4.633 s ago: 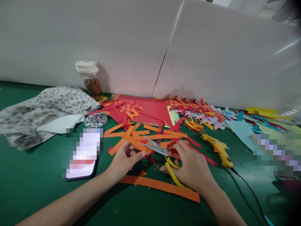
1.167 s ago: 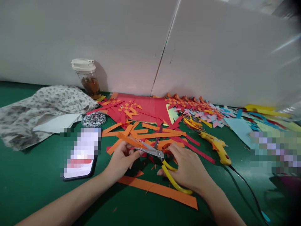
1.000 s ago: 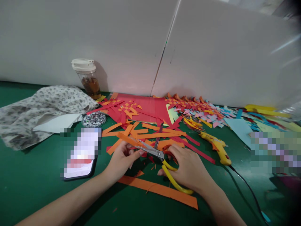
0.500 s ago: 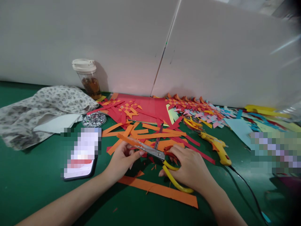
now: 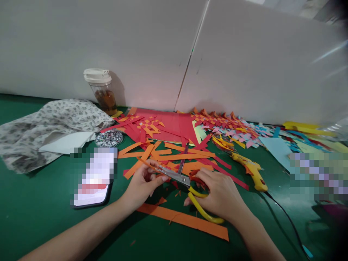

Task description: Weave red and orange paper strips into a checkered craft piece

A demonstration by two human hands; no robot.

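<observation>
Left hand [image 5: 143, 183] pinches an orange strip [image 5: 148, 166], held off the table [image 5: 40, 217] just beyond its fingertips. Right hand [image 5: 221, 197] is clenched in the handles of the yellow scissors [image 5: 181, 178], whose blades lie along the strip. Since half a second ago the strip has turned edge-on and the blades have narrowed. Judged: lengthwise cut mid-stroke. Glue gun [image 5: 250, 171] lies just outboard of the right hand.

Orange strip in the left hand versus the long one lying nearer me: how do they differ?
The held strip is pinched in the left hand, raised; the long strip lies flat on the green table, untouched. The held strip looks narrower and shorter than the long strip. The scissors in the right hand meet the held strip, not the long strip. Both are orange paper.
</observation>
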